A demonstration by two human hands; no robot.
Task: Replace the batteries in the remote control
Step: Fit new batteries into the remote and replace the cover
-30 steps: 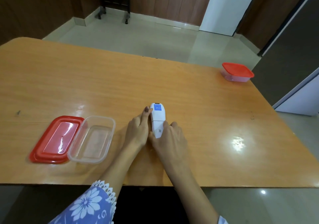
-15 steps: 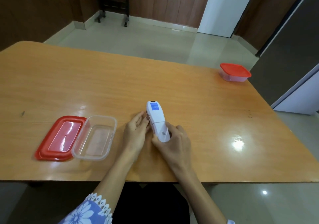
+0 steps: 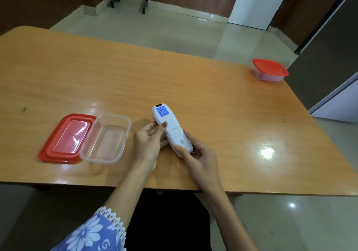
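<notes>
A white remote control point(image 3: 170, 127) is held back side up, just above the wooden table point(image 3: 174, 80), with a blue sticker near its far end. My left hand point(image 3: 148, 142) grips its left side, the thumb pressed on the back near the seam of the battery cover. My right hand point(image 3: 199, 158) holds the near end, fingers wrapped under it and thumb on the cover's lower edge. The cover looks slightly raised at the seam. No batteries are visible.
An open clear plastic container point(image 3: 105, 139) sits left of my hands, with its red lid point(image 3: 66, 137) lying beside it. A shut container with a red lid point(image 3: 269, 69) stands at the table's far right corner.
The remote has been lifted off the table and tilted, its near end swung right. My left thumb has shifted onto the back near the cover seam.
</notes>
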